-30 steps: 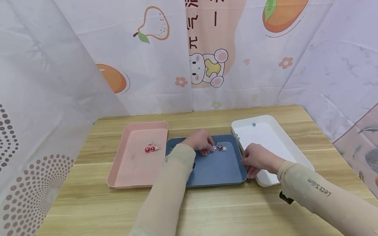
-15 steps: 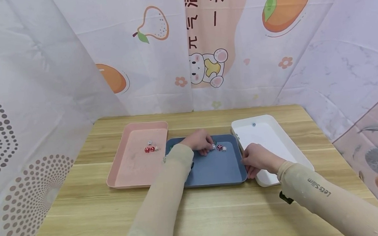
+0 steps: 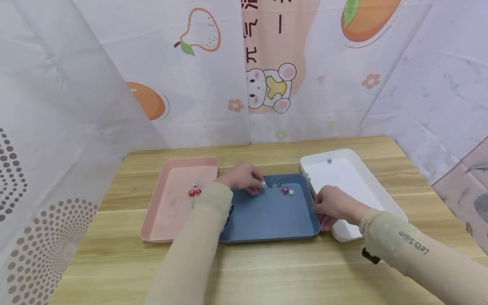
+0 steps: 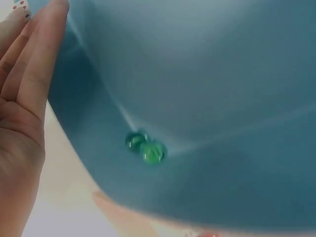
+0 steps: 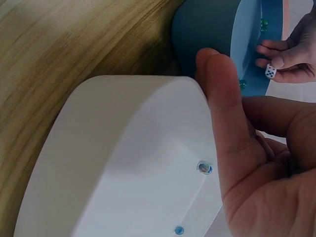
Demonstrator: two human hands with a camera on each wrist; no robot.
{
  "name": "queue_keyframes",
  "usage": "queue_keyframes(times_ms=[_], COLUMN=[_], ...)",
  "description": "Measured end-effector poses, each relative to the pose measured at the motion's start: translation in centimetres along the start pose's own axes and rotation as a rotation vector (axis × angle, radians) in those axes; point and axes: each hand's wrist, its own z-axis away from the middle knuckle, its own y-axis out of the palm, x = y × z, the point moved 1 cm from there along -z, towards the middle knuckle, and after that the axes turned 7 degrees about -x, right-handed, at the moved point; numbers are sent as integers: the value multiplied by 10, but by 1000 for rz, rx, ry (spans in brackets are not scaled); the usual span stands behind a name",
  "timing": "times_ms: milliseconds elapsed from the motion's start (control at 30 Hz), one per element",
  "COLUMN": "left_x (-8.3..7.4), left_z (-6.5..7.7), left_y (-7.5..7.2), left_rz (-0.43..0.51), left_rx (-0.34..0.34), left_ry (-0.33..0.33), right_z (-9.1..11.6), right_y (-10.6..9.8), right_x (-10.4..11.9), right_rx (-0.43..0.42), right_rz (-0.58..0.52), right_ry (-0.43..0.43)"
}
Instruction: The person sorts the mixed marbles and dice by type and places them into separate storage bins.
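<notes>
My left hand [image 3: 242,177] is over the back left part of the blue tray [image 3: 269,217]. Between thumb and fingers it pinches a white die [image 5: 270,70] with dark pips. Two green glass marbles [image 4: 145,146] sit in a corner of that tray in the left wrist view. A dark red die [image 3: 285,191] and a white die [image 3: 291,192] lie near its back right. My right hand [image 3: 337,206] holds the blue tray's right rim, beside the white tray [image 3: 358,182]; its grip is partly hidden.
On the left stands a pink tray [image 3: 157,215] with red dice [image 3: 192,193] and white dice [image 3: 195,184]. The white tray has several bluish marbles [image 5: 179,230]. All three trays rest on a wooden table [image 3: 274,282], with a printed cloth behind.
My left hand has lifted the white die and moved left and slightly back with it, uncovering green marbles at the blue tray's back. The right hand stays in place.
</notes>
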Motion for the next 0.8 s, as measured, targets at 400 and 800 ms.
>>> queue_keyframes(times_ms=[400, 800], left_x=[4, 22], left_z=[14, 32], left_y=[-35, -68], left_rz=[48, 108], left_rx=[-29, -114], left_ry=[-44, -73], right_z=[-1, -2], right_y=[0, 0], right_x=[-3, -2], right_rx=[-1, 1], right_rz=[14, 19], right_ry=[4, 6])
